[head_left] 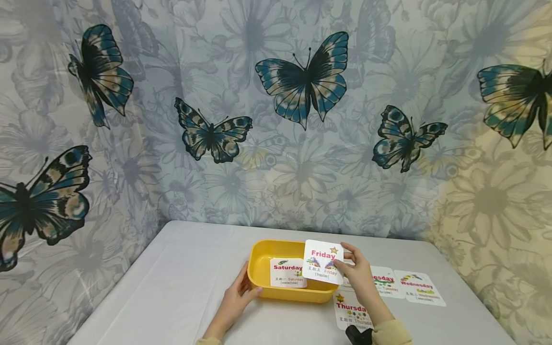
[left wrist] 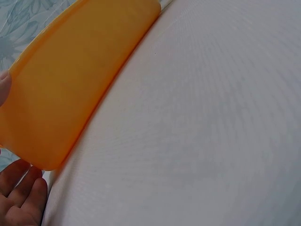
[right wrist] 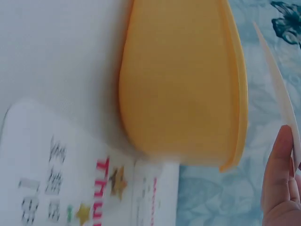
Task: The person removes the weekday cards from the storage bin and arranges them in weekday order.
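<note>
Pinching Friday card [head_left: 319,264] by right edge: right grip [head_left: 359,273] | holding yellow tub [head_left: 293,293] at left end: left grip [head_left: 236,299]

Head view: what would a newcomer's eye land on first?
Probably the large dark-and-blue butterflies on the floral backdrop behind the table. Next, perhaps, the bright yellow tub on that table, its left end gripped by the left hand. Then the Friday card, raised in the right hand near the tub's right end.

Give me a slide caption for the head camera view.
Right hand holds up the Friday card by a yellow tub with the Saturday card inside; left hand grips the tub's end.
</note>
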{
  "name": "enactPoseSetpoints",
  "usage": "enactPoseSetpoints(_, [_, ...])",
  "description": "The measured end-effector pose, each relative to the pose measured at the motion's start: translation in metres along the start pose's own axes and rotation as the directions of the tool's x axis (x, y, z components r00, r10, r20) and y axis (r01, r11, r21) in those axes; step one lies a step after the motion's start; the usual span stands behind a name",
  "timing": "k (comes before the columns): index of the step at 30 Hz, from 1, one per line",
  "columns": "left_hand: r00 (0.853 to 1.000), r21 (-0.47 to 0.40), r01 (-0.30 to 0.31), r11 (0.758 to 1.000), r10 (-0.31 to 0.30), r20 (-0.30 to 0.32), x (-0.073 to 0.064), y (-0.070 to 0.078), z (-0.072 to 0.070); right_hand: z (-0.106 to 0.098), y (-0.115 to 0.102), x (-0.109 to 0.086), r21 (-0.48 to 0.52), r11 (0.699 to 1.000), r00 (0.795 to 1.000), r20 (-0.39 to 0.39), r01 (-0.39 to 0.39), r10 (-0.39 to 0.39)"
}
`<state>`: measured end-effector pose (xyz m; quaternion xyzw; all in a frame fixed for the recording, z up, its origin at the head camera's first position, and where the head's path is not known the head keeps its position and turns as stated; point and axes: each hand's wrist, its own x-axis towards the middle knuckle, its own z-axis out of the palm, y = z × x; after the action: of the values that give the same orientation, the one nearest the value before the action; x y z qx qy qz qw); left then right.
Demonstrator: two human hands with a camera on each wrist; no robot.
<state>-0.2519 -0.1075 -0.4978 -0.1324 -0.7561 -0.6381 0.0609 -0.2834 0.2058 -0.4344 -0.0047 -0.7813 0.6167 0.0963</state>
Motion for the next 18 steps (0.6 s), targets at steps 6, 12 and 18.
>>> enactPoseSetpoints(6, [1.000,-0.004,0.004,1.000,-0.004,0.004,0.000,0.001,0.001,-0.034,0.012,-0.009,0.017,0.999,0.999,0.000,-0.048,0.048])
enactPoseSetpoints(12, [1.000,-0.025,-0.005,1.000,0.005,0.004,0.003,-0.005,0.000,-0.066,0.020,-0.017,0.055,0.995,0.996,0.033,-0.080,0.078])
enactPoseSetpoints(18, [1.000,-0.007,-0.007,1.000,0.007,-0.002,0.010,-0.030,0.001,-0.094,0.032,-0.023,0.023,0.994,0.992,0.069,-0.111,0.109])
